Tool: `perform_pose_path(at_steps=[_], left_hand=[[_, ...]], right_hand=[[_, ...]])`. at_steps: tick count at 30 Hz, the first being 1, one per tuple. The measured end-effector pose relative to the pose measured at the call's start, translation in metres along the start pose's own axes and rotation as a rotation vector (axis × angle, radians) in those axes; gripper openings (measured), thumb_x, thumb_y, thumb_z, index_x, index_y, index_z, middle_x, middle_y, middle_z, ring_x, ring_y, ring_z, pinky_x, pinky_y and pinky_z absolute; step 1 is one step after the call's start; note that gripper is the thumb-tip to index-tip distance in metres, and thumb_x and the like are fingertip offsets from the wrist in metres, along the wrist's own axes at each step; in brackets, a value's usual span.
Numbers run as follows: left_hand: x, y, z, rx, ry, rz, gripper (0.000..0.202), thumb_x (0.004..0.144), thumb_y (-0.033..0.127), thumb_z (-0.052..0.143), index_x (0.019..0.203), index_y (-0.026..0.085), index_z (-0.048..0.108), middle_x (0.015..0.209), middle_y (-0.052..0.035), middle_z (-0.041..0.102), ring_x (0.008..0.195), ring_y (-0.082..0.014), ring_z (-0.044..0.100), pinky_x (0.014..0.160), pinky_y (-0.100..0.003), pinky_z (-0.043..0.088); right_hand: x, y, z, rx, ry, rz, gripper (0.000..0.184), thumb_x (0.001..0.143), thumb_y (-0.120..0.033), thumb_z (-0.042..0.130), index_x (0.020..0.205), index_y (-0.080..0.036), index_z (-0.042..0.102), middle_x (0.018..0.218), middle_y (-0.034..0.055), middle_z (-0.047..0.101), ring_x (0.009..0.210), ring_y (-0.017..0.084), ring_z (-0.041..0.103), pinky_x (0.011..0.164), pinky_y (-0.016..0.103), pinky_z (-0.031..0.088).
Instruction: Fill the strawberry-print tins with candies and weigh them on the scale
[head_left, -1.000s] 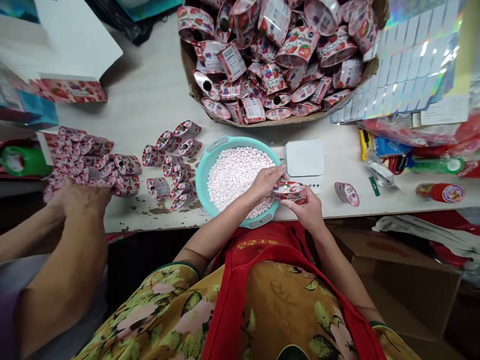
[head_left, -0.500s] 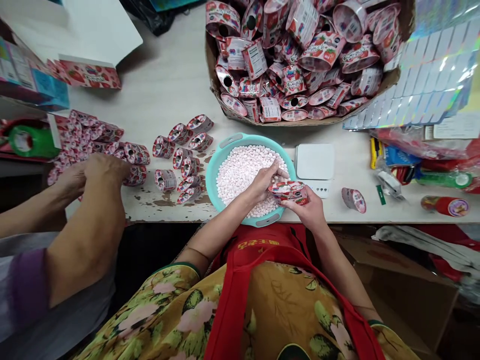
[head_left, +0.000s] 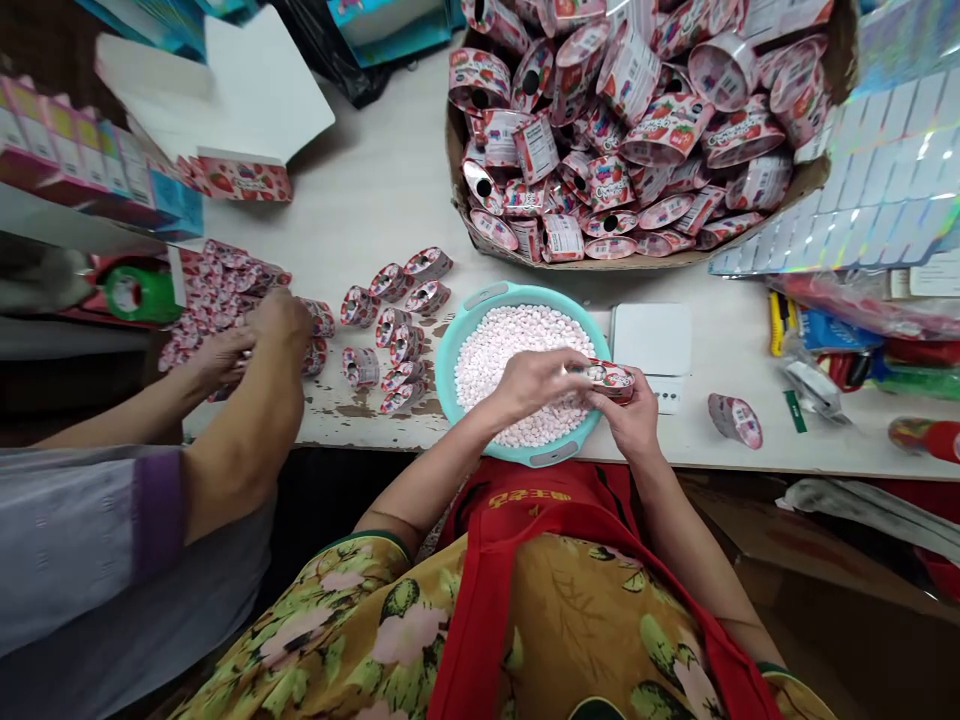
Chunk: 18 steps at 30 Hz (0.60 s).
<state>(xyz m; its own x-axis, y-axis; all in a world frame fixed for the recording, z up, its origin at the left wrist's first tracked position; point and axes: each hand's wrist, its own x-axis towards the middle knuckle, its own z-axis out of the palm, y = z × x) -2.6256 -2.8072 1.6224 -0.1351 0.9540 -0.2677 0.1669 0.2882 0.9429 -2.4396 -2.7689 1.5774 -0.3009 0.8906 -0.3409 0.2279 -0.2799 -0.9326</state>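
A small strawberry-print carton lies tilted in my right hand, whose fingers are closed around its right end. Pale pieces show at the carton's opening. My left hand is over the candy, its fingers bent together with the tips at that opening; what they pinch is hidden. Below both hands stands a turquoise basin of small pale pink candies. Right of it is a white scale, partly behind my right hand. One more carton lies farther right.
A large cardboard box of cartons stands behind the basin. Several cartons stand to its left. A co-worker's hands work at a pile of small printed packets. Shiny label sheets and a bottle are at right.
My left hand has moved from the candy up against the carton's opening, and its fingers have drawn together. My right hand still holds the carton. The whole view has shifted slightly.
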Motion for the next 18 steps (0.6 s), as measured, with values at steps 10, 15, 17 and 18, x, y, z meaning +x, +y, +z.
perform_pose_path(at_steps=[10,15,17,18], left_hand=[[0.012,-0.006,-0.109,0.690,0.746,-0.200,0.017,0.091,0.036,0.062,0.092,0.021,0.071,0.067,-0.0029,0.058,0.078,-0.0191,0.055,0.074,-0.031,0.036],[0.059,-0.059,-0.163,0.845,0.619,-0.394,0.021,0.083,0.039,0.065,0.074,0.020,0.064,0.062,-0.0031,0.051,0.086,-0.0258,0.056,0.084,-0.037,0.038],[0.079,-0.083,-0.166,0.766,0.561,-0.387,0.020,0.076,0.031,0.072,0.066,0.021,0.059,0.058,-0.0013,0.044,0.086,-0.0265,0.055,0.087,-0.037,0.039],[0.088,-0.093,-0.165,0.726,0.551,-0.396,0.022,0.074,0.026,0.074,0.063,0.020,0.056,0.057,0.0000,0.039,0.085,-0.0255,0.053,0.089,-0.038,0.039]], right_hand=[[0.014,-0.009,-0.115,-0.505,0.586,-0.326,0.060,0.082,-0.052,0.069,0.132,-0.023,0.053,0.139,0.0129,0.053,0.129,0.028,0.055,0.104,0.050,0.048],[-0.001,0.015,-0.227,-0.904,0.617,-0.022,0.062,0.075,-0.056,0.070,0.120,-0.015,0.064,0.124,0.0158,0.062,0.120,0.031,0.057,0.105,0.050,0.045],[0.005,0.020,-0.234,-1.056,0.446,0.125,0.068,0.069,-0.055,0.075,0.124,-0.015,0.064,0.132,0.0176,0.060,0.125,0.034,0.055,0.107,0.050,0.043],[0.011,0.022,-0.232,-1.122,0.374,0.200,0.071,0.068,-0.053,0.076,0.127,-0.017,0.063,0.135,0.0180,0.059,0.126,0.036,0.055,0.106,0.051,0.043]])
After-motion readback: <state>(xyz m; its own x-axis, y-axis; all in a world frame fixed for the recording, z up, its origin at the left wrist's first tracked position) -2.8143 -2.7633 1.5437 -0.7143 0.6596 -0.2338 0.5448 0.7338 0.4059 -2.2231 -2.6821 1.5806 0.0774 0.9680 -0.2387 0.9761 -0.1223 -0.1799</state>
